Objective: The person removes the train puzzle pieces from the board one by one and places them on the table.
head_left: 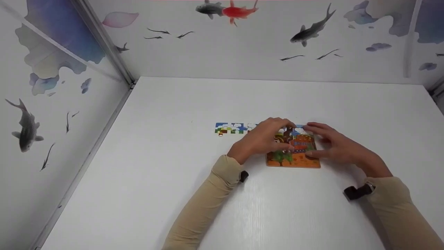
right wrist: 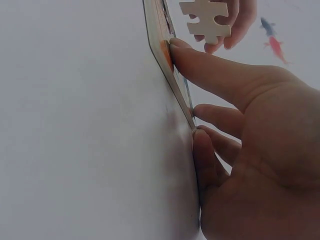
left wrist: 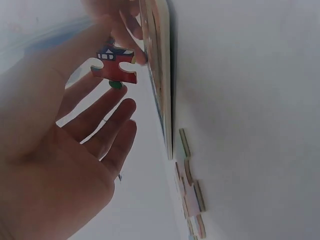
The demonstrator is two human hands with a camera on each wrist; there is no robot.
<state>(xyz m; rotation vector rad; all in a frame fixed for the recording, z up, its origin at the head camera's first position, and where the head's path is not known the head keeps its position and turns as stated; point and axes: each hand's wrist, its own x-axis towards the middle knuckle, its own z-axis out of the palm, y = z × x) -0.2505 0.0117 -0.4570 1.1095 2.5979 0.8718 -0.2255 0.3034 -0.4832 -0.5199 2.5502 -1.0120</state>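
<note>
My left hand (head_left: 261, 138) pinches a jigsaw piece (left wrist: 116, 71) between thumb and fingertips, above the puzzle board (head_left: 298, 162). The piece's printed side is red with dark blue; its plain pale back faces the right wrist view. In the head view the left hand largely hides it. Colourful and orange along its near edge, the board lies flat on the table, with pieces fitted in it and pale gaps near its top. My right hand (head_left: 335, 146) steadies the board's right side, thumb pressing its face and other fingers along the edge.
Several loose jigsaw pieces (head_left: 237, 128) lie in a row left of the board, partly behind the left hand. The white table (head_left: 166, 146) meets a back wall (head_left: 242, 59) and a left wall (head_left: 52, 114), both printed with fish.
</note>
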